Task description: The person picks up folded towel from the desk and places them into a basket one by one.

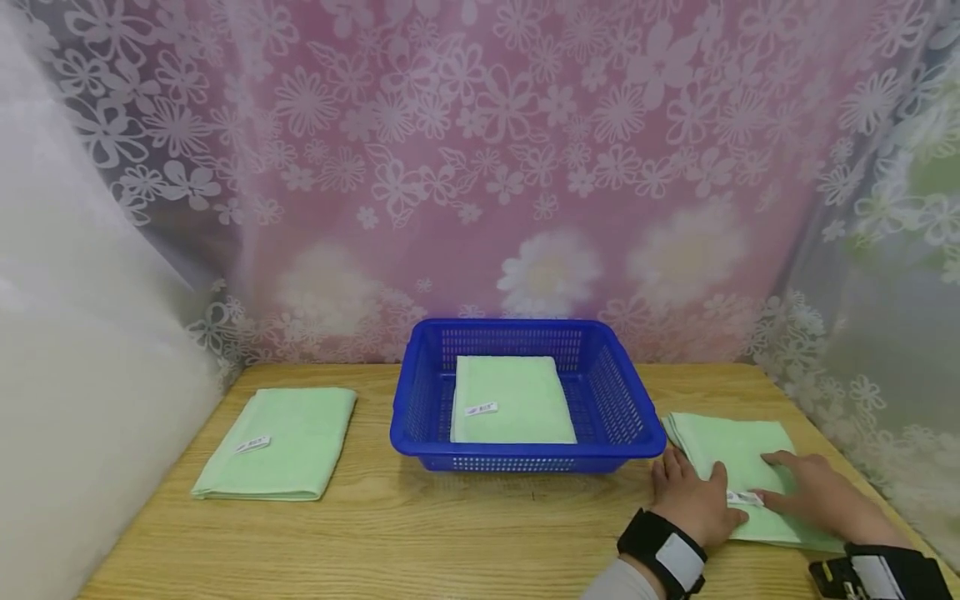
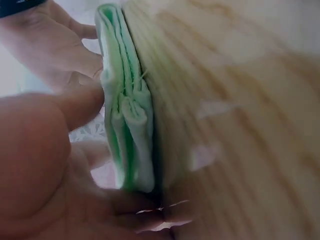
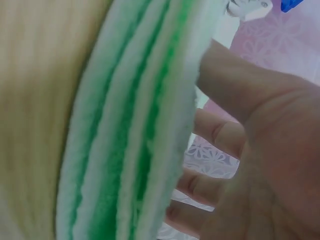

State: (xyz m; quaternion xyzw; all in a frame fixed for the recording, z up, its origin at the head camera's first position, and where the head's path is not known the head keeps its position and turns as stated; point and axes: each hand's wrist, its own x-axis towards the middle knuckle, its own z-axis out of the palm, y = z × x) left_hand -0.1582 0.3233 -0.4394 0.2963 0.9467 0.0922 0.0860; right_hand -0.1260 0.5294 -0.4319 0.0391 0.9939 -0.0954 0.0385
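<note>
A folded light green towel (image 1: 738, 446) with a white label lies at the table's right end, under both hands. Along its left edge is my left hand (image 1: 693, 500), thumb over the cloth and fingers reaching down to the tabletop. The right hand (image 1: 821, 496) rests on top, thumb near the label, fingers spread over the cloth. Stacked folds of this towel (image 2: 131, 112) face the left wrist camera. From the right wrist, thick towel layers (image 3: 125, 135) show beside the spread fingers (image 3: 220, 132).
A blue plastic basket (image 1: 525, 451) stands at the table's middle back, with a folded green towel (image 1: 513, 396) inside. Another folded green towel (image 1: 281, 442) lies on the left of the wooden table (image 1: 420, 542). A flowered curtain (image 1: 480, 167) hangs behind.
</note>
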